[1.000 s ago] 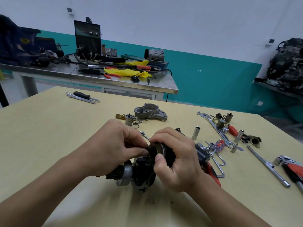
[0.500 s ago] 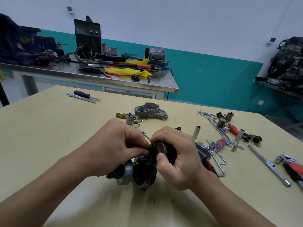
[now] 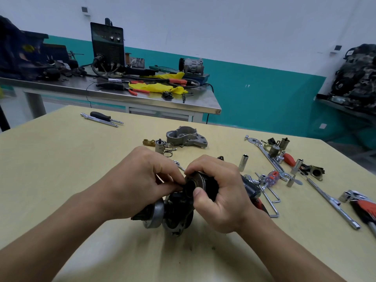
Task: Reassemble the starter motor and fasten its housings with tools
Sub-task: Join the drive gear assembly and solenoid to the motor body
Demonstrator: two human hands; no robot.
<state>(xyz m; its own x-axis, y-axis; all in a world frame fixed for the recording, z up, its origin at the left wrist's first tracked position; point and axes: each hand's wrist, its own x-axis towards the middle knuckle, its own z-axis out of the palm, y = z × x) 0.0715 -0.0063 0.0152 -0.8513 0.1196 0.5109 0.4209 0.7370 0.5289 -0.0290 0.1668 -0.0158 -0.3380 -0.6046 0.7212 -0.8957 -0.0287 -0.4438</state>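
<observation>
Little is changing since the earlier frames: both hands are staying clamped on the starter motor (image 3: 177, 212), and only the view is drifting slightly. The left hand (image 3: 138, 180) is pinching with thumb and forefinger at the rim of the round end cap (image 3: 194, 185), with its other fingers curled in beside them. The right hand (image 3: 221, 196) is wrapping its fingers (image 3: 205, 165) over the black cylindrical body behind that cap, the thumb pressing on the cap's face. The motor is lying on its side on the yellow desk (image 3: 61, 159), near the front and between the two forearms, its grey drive end pointing left.

Just beyond the hands, a bare aluminium housing (image 3: 186, 137) is sitting on the desk, with a small metal cylinder (image 3: 159, 145) and some wire clips (image 3: 167, 151) just to its left. To the right a loose socket (image 3: 243, 162) is standing upright, and past it lie scattered tools: a bent hex key (image 3: 272, 202), a long socket bar (image 3: 333, 202) and red-handled pliers (image 3: 364, 208) at the edge. Far left, a black-handled screwdriver (image 3: 100, 115) is lying beside a thin bar.

Behind, a steel desk (image 3: 122, 96) is carrying a dark welding unit (image 3: 107, 45), cables and a yellow cloth (image 3: 156, 86).
</observation>
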